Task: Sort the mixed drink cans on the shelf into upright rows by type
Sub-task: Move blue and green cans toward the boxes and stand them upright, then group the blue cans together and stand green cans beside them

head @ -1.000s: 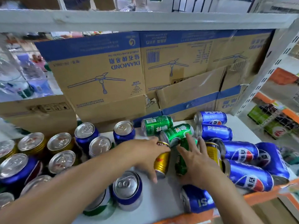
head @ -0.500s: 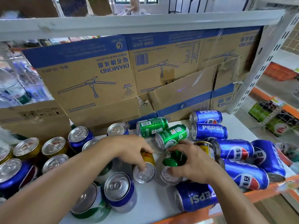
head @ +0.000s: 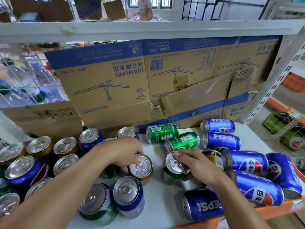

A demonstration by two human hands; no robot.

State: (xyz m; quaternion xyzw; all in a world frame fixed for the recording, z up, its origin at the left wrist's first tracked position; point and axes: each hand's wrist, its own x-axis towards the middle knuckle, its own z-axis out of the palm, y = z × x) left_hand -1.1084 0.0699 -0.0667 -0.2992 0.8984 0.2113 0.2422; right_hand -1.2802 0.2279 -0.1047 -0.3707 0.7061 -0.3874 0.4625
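l hand [head: 125, 152] grips gold can [head: 141, 168], r hand [head: 202, 167] grips green can [head: 172, 172], both cans upright mid shelf [head: 158, 205]; blue cans [head: 247, 161] lie by right edge.

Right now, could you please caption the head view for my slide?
Left hand holds a gold can upright; right hand holds a green can beside it.

Gold can [head: 141, 166] — raised from lying to upright under left hand [head: 122, 151]; green can [head: 173, 168] — likewise stood upright, right hand [head: 201, 169] gripping its rim.
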